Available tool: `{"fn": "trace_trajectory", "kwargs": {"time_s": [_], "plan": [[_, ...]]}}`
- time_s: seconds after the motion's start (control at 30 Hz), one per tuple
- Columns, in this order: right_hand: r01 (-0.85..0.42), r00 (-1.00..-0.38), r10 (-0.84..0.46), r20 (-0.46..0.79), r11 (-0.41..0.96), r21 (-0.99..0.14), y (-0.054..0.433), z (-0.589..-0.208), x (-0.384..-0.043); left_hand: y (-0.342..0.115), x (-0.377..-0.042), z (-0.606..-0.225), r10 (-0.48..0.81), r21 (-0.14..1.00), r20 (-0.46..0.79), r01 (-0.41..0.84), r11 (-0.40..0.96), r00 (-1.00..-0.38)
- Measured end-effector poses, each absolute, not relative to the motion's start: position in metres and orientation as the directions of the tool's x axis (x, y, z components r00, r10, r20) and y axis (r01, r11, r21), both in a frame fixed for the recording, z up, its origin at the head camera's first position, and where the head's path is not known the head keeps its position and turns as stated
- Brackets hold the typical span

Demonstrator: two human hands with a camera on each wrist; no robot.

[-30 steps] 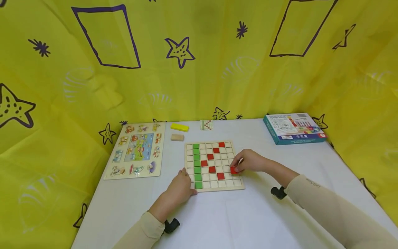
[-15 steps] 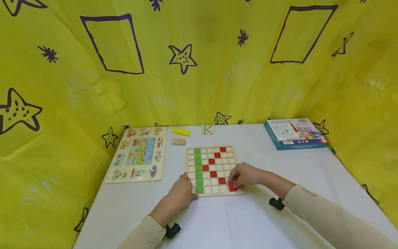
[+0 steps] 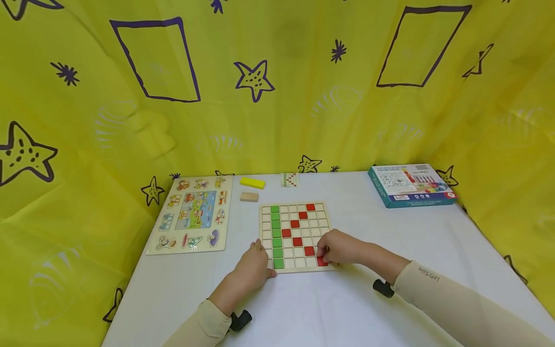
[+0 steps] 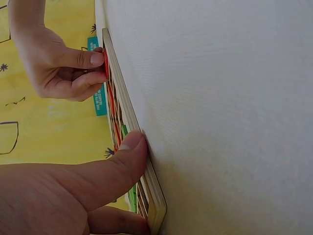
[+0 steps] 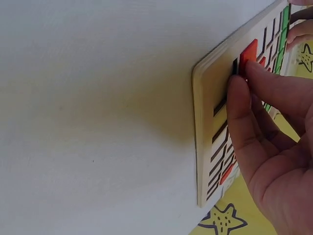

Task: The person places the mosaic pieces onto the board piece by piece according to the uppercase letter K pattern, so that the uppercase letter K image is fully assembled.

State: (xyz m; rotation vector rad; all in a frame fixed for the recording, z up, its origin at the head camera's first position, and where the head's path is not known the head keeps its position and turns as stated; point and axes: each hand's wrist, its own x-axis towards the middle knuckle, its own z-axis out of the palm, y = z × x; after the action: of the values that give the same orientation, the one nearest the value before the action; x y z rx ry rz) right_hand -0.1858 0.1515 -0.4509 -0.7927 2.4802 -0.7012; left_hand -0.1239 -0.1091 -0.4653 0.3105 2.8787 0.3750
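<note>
A wooden grid board [image 3: 303, 271] lies on the table before me. One column of green tiles [image 3: 276, 233] runs down its left part, and red tiles [image 3: 297, 242] form a sideways V to the right of it. My left hand [image 3: 253, 264] holds the board's near left corner, thumb on the front edge [image 4: 129, 107] and fingers along the left side. With thumb and fingertips my right hand [image 3: 344, 248] pinches a red tile [image 5: 248, 54] at the bottom row near the right corner. The right hand covers part of the board's right side.
Left of the board lies a picture puzzle [image 3: 186, 246]. A yellow block [image 3: 252, 183], a plain wooden block [image 3: 249, 196] and a small pattern card [image 3: 289, 180] lie behind. A teal box [image 3: 416, 185] sits at the back right, before a yellow curtain [image 3: 277, 130].
My right hand has brought the red tile down and slightly left, from over the right part of the grid to the bottom row. The left hand keeps its hold on the board; the head view shifts slightly.
</note>
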Motion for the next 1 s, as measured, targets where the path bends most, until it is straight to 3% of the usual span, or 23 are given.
{"fn": "trace_trajectory", "kwargs": {"time_s": [0.27, 0.4, 0.5, 0.63, 0.77, 1.0], "plan": [[-0.428, -0.726, -0.643, -0.244, 0.700, -0.572, 0.153, -0.448, -0.189, -0.108, -0.124, -0.465, 0.250, 0.267, -0.204, 0.192, 0.944, -0.947], [-0.416, -0.793, -0.587, -0.164, 0.718, -0.559, 0.158, -0.442, -0.199, -0.110, -0.135, -0.459, 0.286, 0.295, -0.238, 0.212, 0.932, -0.928], [-0.437, -0.861, -0.507, -0.025, 0.765, -0.472, 0.159, -0.435, -0.211, -0.109, -0.155, -0.445, 0.304, 0.291, -0.190, 0.242, 0.926, -0.934], [-0.421, -0.907, -0.410, 0.100, 0.863, -0.281, 0.154, -0.426, -0.229, -0.099, -0.192, -0.423, 0.313, 0.196, -0.007, 0.305, 0.932, -0.950], [-0.347, -0.938, -0.338, 0.082, 0.926, -0.150, 0.146, -0.423, -0.245, -0.090, -0.223, -0.412, 0.278, 0.113, 0.093, 0.288, 0.951, -0.956], [-0.290, -0.957, -0.288, 0.038, 0.947, -0.139, 0.139, -0.425, -0.250, -0.086, -0.238, -0.421, 0.222, 0.069, 0.092, 0.229, 0.971, -0.971]]}}
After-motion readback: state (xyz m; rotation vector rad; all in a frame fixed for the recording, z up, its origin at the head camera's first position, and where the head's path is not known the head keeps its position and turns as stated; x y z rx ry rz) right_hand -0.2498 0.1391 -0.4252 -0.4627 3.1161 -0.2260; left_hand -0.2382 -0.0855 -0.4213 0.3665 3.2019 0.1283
